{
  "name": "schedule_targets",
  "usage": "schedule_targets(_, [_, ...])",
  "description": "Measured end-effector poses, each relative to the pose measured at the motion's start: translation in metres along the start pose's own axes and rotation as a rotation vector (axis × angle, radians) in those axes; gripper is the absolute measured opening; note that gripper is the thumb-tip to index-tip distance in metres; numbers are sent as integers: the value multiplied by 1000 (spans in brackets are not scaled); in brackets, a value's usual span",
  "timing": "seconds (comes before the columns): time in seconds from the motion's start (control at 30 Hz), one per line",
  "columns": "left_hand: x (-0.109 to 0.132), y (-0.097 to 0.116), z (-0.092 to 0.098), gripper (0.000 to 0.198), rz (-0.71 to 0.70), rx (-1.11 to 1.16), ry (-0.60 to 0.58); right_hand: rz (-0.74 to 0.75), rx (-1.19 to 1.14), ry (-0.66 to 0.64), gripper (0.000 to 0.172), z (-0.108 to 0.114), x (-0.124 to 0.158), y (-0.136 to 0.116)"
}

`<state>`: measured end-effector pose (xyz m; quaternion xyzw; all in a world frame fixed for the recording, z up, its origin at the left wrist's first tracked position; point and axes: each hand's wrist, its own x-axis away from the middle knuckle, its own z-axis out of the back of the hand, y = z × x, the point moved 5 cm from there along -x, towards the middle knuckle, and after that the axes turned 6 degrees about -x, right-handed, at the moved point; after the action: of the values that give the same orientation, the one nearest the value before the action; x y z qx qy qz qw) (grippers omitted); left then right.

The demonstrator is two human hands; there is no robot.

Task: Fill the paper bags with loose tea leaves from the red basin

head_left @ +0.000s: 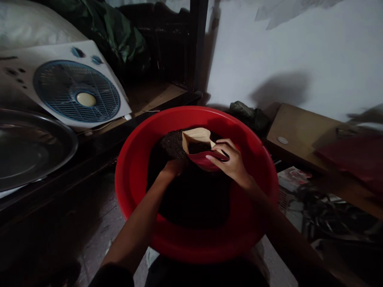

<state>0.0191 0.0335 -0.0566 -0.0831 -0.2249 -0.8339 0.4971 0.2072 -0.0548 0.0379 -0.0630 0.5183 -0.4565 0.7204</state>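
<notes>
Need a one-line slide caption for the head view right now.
Right hand holds a red-and-tan pouch open over dark granules in a red basin; left hand rests in them.

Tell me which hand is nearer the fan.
Left. The left hand is dug into the dark soil in the red basin, on the fan's side; the right hand holds the pouch farther away.

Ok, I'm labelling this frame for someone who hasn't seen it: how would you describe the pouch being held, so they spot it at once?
Find the big red basin at centre, filled with dark granular material. Near its far side, the right hand grips a small open pouch, and the left hand is beside it in the material. It is the only pale tan thing there, with a red lower part.
</notes>
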Motion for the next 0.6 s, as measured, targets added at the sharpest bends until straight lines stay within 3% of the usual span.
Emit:
schedule_targets(0.13, [7,2,32,33,109,-51,129,8,-16,5,12,0,-1,0])
schedule_targets(0.27, [22,6,66,31,135,-16,498,-1,-30,-9,12,-1,-1,0])
schedule_targets(0.5, [46,7,84,19,-58,196,1089,-16,-41,-24,14,-3,0,1])
schedule_targets(0.6, [59,12,89,18,-208,256,1245,-16,-34,-32,14,-4,1,1])
